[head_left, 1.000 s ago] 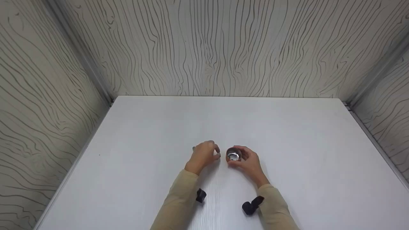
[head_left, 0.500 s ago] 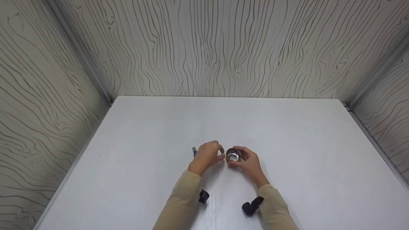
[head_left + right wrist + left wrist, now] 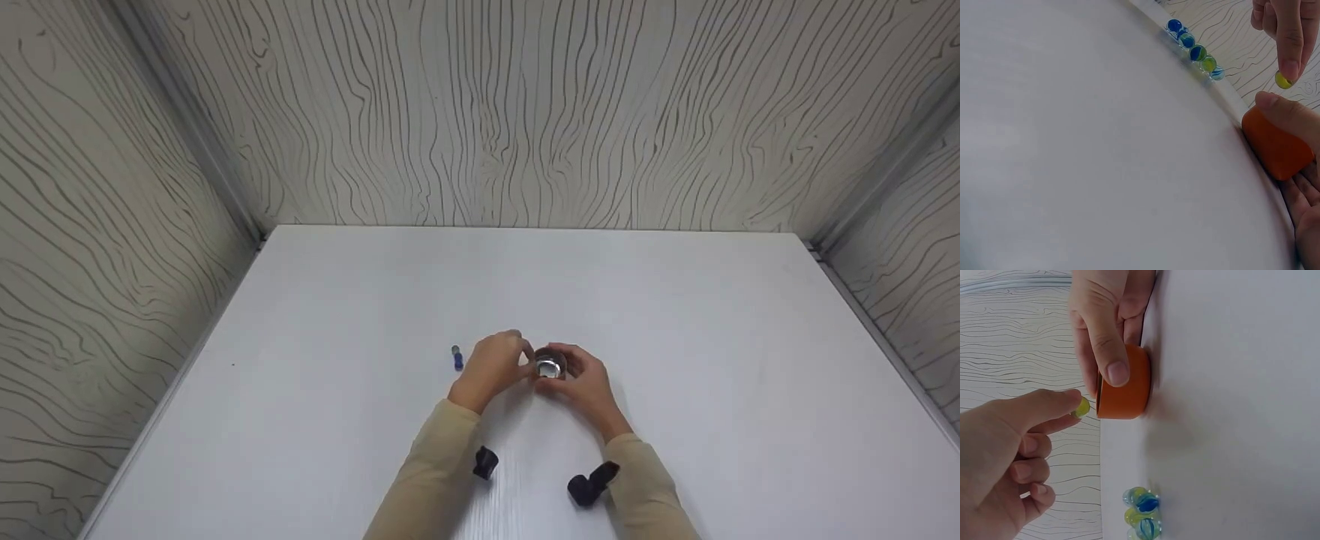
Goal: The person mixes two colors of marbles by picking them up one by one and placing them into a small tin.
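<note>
Between thumb and fingertip, my left hand (image 3: pixel 493 369) pinches a yellow-green glass marble (image 3: pixel 1082 407). It holds the marble just over the rim of a small orange cup (image 3: pixel 1127 398); in the right wrist view the marble (image 3: pixel 1283 80) is likewise just above the cup. The cup's inside (image 3: pixel 551 366) is shiny metal. My right hand (image 3: pixel 591 381) grips the cup from the right, thumb at the near side and fingers round the far side. The cup stands upright on the table. Its contents are hard to make out.
Several blue, green and yellow glass marbles (image 3: pixel 1197 53) lie in a cluster on the white table (image 3: pixel 360 315), to the left of my left hand. A patterned wall (image 3: pixel 487 112) rises behind the table. Black wrist cameras (image 3: pixel 589 486) sit by both sleeves.
My left hand has moved right with the marble, from beside the cup to over its rim, uncovering the marbles on the table. My right hand and the cup have stayed in place.
</note>
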Motion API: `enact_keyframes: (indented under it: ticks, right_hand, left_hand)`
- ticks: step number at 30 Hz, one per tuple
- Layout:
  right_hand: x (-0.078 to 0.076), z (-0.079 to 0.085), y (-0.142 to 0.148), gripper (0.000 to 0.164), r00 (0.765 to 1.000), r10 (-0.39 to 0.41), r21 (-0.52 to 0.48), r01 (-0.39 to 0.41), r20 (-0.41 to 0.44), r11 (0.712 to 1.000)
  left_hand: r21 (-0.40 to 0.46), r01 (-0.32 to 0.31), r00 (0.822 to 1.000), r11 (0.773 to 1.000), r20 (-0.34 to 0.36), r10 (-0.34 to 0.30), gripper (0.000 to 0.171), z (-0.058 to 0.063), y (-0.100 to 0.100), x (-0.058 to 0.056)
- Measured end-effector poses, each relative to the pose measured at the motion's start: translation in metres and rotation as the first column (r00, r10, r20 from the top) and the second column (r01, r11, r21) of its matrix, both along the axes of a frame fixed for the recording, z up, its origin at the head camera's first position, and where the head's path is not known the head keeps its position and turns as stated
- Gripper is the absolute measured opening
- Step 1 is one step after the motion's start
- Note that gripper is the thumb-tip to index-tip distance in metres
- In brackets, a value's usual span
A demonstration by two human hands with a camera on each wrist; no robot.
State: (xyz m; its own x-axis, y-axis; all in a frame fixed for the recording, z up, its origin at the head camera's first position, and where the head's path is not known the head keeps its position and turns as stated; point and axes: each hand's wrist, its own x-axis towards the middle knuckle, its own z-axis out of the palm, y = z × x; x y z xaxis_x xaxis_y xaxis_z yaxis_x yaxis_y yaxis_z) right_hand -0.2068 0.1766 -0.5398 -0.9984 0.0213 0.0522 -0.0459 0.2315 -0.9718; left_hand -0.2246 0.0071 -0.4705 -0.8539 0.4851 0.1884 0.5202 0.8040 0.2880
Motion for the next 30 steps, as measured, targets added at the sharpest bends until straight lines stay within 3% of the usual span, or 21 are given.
enact_keyframes:
  ticks: [9, 14, 22, 30]
  right_hand:
    - [-0.0002, -0.0001, 0.0, 0.056, 1.0, 0.004, -0.004, -0.004, 0.024, 1.0]
    - [-0.0007, -0.0006, 0.0008, 0.057, 0.999, 0.005, -0.018, -0.005, 0.032, 1.0]
    - [-0.0011, -0.0011, 0.0006, 0.056, 1.0, 0.0, -0.022, 0.0, 0.008, 1.0]
    - [-0.0011, -0.0012, 0.0007, 0.052, 1.0, 0.021, -0.037, -0.022, -0.021, 0.999]
  left_hand:
    - [-0.038, -0.006, 1.0, 0.999, 0.018, 0.007, 0.014, -0.0012, 0.0068, -0.0012]
    - [-0.066, -0.005, 1.0, 0.998, -0.008, 0.004, 0.012, -0.004, 0.0096, -0.0028]
    - [-0.068, -0.005, 1.0, 0.998, -0.006, 0.005, 0.014, -0.0078, 0.0099, -0.004]
    - [-0.069, 0.002, 0.998, 0.998, -0.058, -0.006, 0.011, -0.01, 0.0092, -0.0043]
